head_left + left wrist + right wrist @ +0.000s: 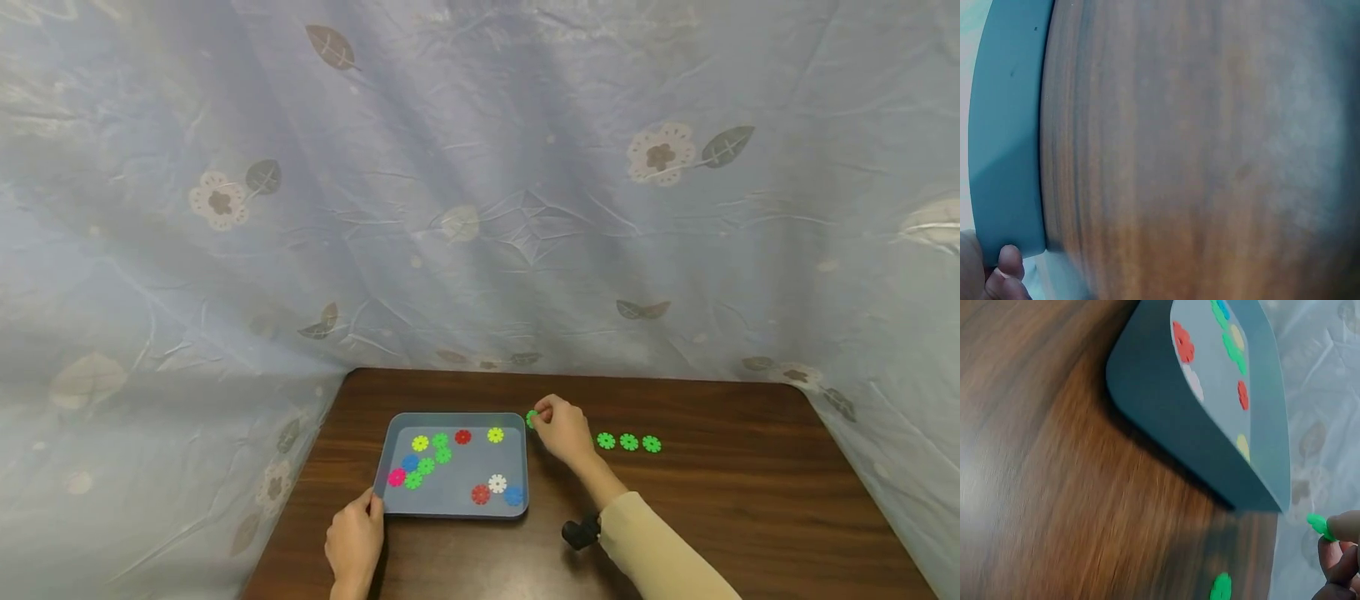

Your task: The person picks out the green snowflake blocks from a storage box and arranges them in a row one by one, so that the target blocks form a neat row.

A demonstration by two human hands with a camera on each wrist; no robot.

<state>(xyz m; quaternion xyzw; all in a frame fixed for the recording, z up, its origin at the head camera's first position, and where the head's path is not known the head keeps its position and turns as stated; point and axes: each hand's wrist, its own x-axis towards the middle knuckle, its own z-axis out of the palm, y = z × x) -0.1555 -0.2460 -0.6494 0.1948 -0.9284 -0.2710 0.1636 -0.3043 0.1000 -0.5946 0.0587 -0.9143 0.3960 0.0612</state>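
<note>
My right hand (pixel 564 432) pinches a green notched plastic disc (pixel 532 419) between thumb and fingertips, just outside the tray's far right corner. The right wrist view shows that green disc (pixel 1320 526) raised above the table. My left hand (pixel 355 537) grips the grey tray (pixel 450 510) at its near left corner; in the left wrist view, fingertips (pixel 1011 262) touch the tray wall (pixel 1007 137). Inside the tray lie several discs: green (pixel 426 467), yellow (pixel 496 435), red (pixel 462 437), blue (pixel 513 497), pink (pixel 397 477) and white (pixel 497 483).
Right of my right hand, green discs (pixel 628 442) lie in a row on the dark wooden table (pixel 735 500). A black wrist device (pixel 581 532) sits by the right sleeve. A patterned curtain (pixel 480 208) hangs behind the table.
</note>
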